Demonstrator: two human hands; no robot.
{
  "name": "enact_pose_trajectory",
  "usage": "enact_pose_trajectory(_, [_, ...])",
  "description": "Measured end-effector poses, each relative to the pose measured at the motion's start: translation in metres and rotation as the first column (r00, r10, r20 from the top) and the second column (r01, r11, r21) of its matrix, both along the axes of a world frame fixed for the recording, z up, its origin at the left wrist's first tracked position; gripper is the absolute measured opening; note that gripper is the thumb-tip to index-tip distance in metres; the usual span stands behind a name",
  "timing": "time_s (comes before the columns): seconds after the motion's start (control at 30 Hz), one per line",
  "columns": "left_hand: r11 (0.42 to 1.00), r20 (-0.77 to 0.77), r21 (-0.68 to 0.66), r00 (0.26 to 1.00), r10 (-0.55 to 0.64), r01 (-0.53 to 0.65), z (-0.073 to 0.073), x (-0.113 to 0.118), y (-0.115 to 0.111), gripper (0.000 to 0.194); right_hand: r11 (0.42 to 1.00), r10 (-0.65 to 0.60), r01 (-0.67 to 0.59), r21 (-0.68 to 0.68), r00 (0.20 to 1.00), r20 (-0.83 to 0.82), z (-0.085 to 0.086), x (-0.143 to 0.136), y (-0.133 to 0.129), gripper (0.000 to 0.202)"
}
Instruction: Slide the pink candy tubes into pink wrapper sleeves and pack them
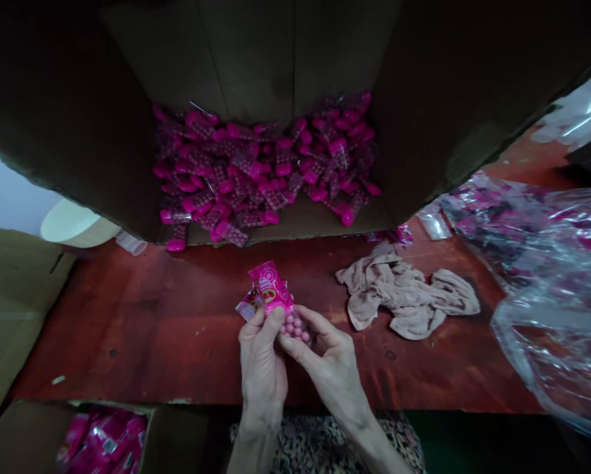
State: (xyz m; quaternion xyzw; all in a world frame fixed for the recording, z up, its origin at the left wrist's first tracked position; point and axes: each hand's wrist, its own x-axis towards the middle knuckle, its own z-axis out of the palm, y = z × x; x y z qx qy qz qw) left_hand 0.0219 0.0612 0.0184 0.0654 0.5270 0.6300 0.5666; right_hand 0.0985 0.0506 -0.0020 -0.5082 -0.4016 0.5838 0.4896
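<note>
Both hands meet over the red table (152, 329). My left hand (260, 362) pinches a pink candy packet (270, 293) with a printed pink header card at its top. My right hand (328, 359) grips the same packet lower down, where small pink balls (295, 327) show through clear plastic. The packet stands roughly upright, its header pointing away from me.
A big open cardboard box (102, 164) lies on its side ahead, with several pink candy tubes (260, 171) piled inside. A beige cloth (407, 296) lies right of my hands. Clear plastic bags (547, 263) fill the right side. Another box of pink packets (102, 438) sits lower left.
</note>
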Motion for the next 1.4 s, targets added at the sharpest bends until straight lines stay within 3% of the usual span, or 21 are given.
enact_pose_trajectory(0.2, [0.998, 0.019, -0.057, 1.000, -0.014, 0.015, 0.001, -0.002, -0.004, 0.012, 1.000, -0.002, 0.003, -0.021, 0.999, 0.034, 0.003, -0.001, 0.001, 0.034])
enact_pose_trajectory(0.4, [0.994, -0.006, 0.064, 0.996, -0.085, 0.085, 0.002, -0.014, -0.006, 0.018, 0.993, 0.065, -0.072, -0.089, 0.994, -0.082, 0.005, 0.002, 0.004, 0.038])
enact_pose_trajectory(0.63, [0.999, -0.206, -0.021, 0.978, 0.026, -0.031, -0.005, -0.010, -0.010, 0.013, 0.997, 0.055, -0.061, 0.040, 0.990, 0.130, 0.004, -0.001, 0.000, 0.031])
enact_pose_trajectory(0.8, [0.999, -0.048, 0.033, 0.998, -0.034, 0.036, -0.006, -0.022, -0.007, 0.030, 0.978, 0.160, -0.175, -0.113, 0.979, -0.125, 0.006, 0.002, 0.005, 0.040])
enact_pose_trajectory(0.9, [0.992, -0.040, 0.048, 0.993, -0.112, 0.113, -0.007, -0.025, -0.007, 0.031, 0.966, 0.162, -0.201, -0.164, 0.961, -0.225, 0.004, -0.001, 0.004, 0.039])
enact_pose_trajectory(1.07, [0.996, -0.105, 0.026, 0.991, -0.087, 0.090, -0.010, -0.011, -0.012, 0.020, 0.982, 0.085, -0.113, -0.154, 0.981, -0.177, 0.003, -0.005, 0.000, 0.036])
enact_pose_trajectory(1.17, [0.992, -0.070, 0.029, 0.990, -0.124, 0.126, -0.011, -0.010, -0.014, 0.023, 0.982, 0.073, -0.101, -0.159, 0.982, -0.171, 0.005, -0.004, 0.001, 0.034])
enact_pose_trajectory(1.3, [0.982, -0.002, 0.085, 0.985, -0.171, 0.171, -0.009, -0.018, -0.012, 0.030, 0.974, 0.115, -0.144, -0.173, 0.979, -0.170, 0.007, -0.004, 0.003, 0.028])
enact_pose_trajectory(1.4, [0.980, -0.038, 0.043, 0.980, -0.195, 0.197, -0.006, -0.020, -0.010, 0.027, 0.978, 0.144, -0.152, -0.143, 0.987, -0.069, 0.010, -0.005, 0.002, 0.025])
